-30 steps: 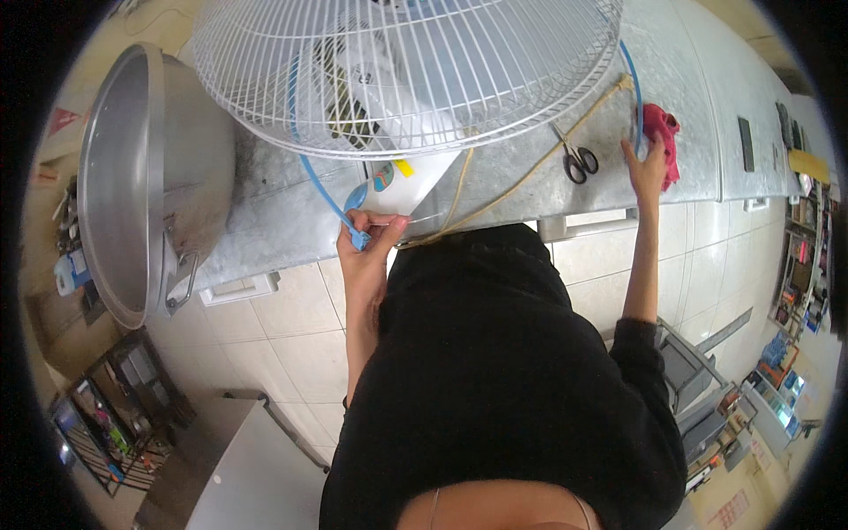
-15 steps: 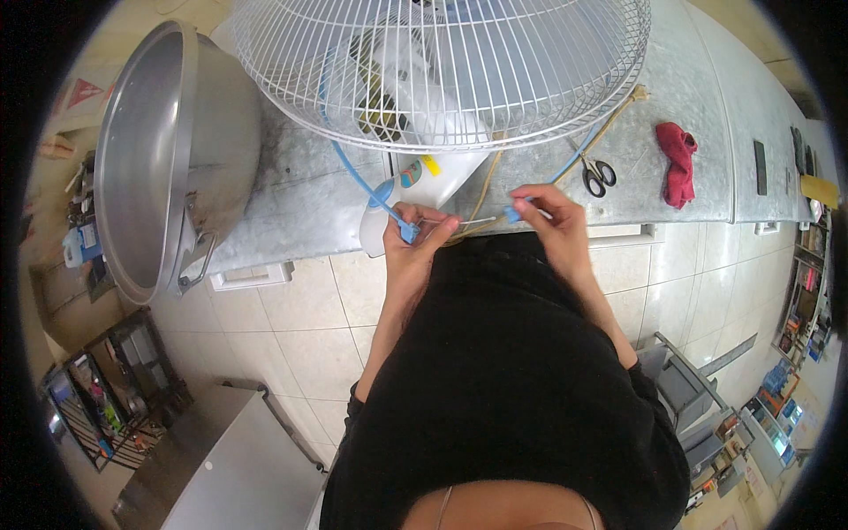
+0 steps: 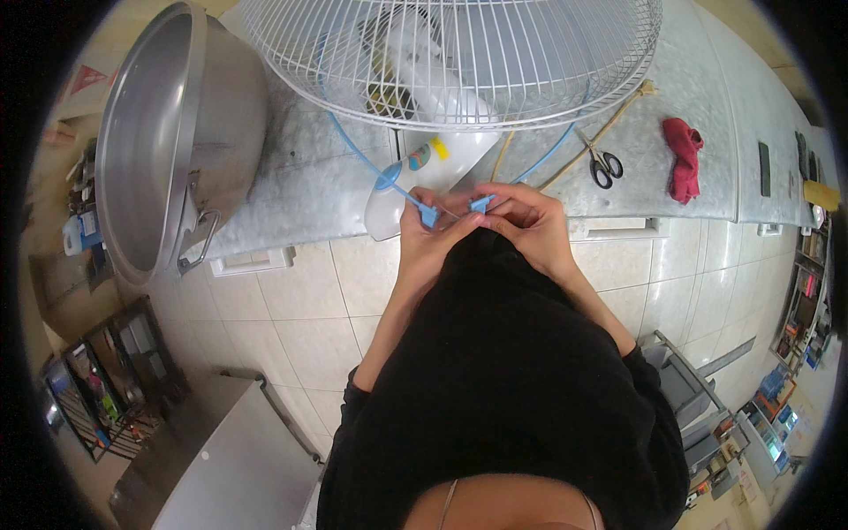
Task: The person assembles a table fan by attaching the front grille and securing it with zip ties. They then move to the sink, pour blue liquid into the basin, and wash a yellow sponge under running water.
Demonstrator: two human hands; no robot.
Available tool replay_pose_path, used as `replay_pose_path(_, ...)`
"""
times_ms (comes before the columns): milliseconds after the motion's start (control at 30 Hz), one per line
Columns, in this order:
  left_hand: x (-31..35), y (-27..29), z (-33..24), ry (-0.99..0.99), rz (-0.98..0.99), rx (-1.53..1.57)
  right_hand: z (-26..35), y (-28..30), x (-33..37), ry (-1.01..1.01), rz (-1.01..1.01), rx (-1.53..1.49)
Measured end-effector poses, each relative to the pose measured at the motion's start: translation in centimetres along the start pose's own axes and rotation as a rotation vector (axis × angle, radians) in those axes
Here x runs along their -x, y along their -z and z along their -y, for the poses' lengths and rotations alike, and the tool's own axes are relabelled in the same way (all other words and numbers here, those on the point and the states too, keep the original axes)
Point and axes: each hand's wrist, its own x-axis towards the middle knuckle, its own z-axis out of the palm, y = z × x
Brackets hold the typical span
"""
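My left hand (image 3: 422, 237) pinches one blue end piece (image 3: 430, 215) of a thin blue plastic band (image 3: 353, 150). My right hand (image 3: 534, 228) has its fingers closed on the band's other blue end piece (image 3: 481, 204). Between the two ends, a thin pale rod or wire runs from hand to hand; its exact kind is too small to tell. From the hands, the band loops away behind the white wire fan guard (image 3: 503, 115). Under the guard lies the white fan body (image 3: 459, 159), tilted, with a yellow sticker on it.
Black-handled scissors (image 3: 605, 168) and a red cloth (image 3: 682, 159) lie right of the fan on the metal table (image 3: 291, 194). A tan cord (image 3: 609, 128) crosses near the scissors. A large metal pot (image 3: 231, 132) stands on its side at left. Farther right is a dark flat bar (image 3: 764, 168).
My right hand has moved left, bringing its blue end piece close to the one in my left hand. The gap between the ends has narrowed.
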Motion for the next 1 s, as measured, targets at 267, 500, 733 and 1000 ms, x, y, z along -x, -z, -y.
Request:
replay_pose_path(267, -0.7, 0.8, -0.9, -0.012, -0.032, -0.006, 2.7, 3.1, 1.3, 0.418, -0.121, 0.654)
replay_pose_path(500, -0.5, 0.7, -1.5, 0.024, -0.052, 0.123, 2.2, 3.4, 2.1, 0.647, -0.15, 0.816)
replay_pose_path(733, 0.0, 0.4, -2.2, -0.01, -0.07, 0.205, 2.2, 3.1, 1.1, 0.747, -0.129, 0.788)
replay_pose_path(1000, 0.1, 0.1, -2.3, -0.008, -0.078, 0.218, 2.6, 3.7, 0.1, 0.837, 0.0, 0.836)
